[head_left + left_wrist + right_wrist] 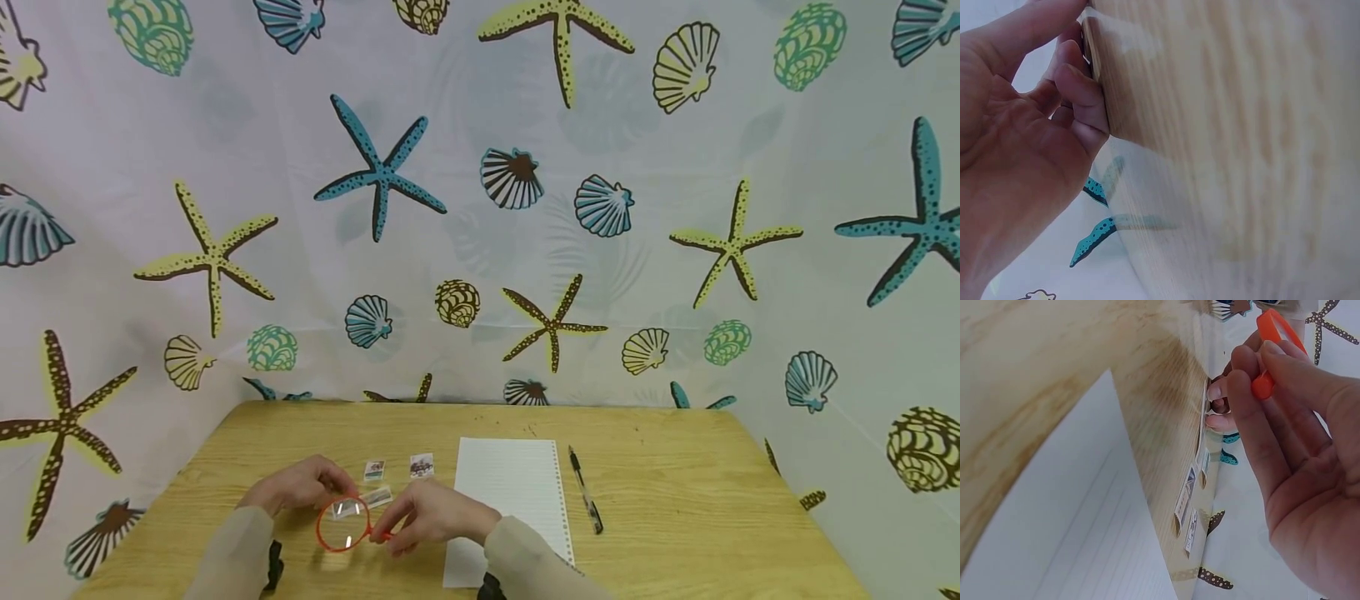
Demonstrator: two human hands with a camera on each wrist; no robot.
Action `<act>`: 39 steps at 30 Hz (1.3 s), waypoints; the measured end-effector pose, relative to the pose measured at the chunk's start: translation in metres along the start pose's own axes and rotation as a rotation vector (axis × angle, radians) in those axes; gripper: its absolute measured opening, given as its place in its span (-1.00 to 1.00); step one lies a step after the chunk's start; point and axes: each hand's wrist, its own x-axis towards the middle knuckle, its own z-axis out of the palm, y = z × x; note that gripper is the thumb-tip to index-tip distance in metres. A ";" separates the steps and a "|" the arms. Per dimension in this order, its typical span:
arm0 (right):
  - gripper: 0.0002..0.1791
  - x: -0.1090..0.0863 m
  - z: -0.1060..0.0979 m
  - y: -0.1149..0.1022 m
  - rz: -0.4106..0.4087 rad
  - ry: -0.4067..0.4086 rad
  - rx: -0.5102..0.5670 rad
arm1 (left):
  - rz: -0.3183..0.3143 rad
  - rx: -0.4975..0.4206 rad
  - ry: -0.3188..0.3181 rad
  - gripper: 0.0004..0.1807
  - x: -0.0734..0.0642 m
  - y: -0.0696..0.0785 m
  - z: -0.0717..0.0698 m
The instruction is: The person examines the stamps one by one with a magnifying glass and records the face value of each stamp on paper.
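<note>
The right hand's (435,512) fingers pinch a round, orange-red-rimmed magnifying glass (343,525) above the yellowish wood-grain counter (682,500); the left hand's (302,483) bend near its lens, grip unclear. White starfish-and-shell-printed fabric (457,125) encloses three sides.

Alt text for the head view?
A person's right hand holds a round orange magnifying glass over a yellowish wooden table, near the left hand and small printed paper rectangles. White lined paper and a dark pen lie rightward.
</note>
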 end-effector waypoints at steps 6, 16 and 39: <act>-0.78 0.001 0.001 0.000 -0.001 -0.006 0.027 | 0.003 0.003 0.000 -0.76 -0.001 0.000 0.000; -0.80 0.000 -0.004 0.000 0.011 0.019 -0.001 | 0.029 0.021 0.006 -0.73 0.000 -0.001 -0.002; -0.80 -0.013 -0.010 0.013 0.008 0.012 0.005 | 0.013 -0.003 -0.017 -0.71 0.000 0.001 -0.002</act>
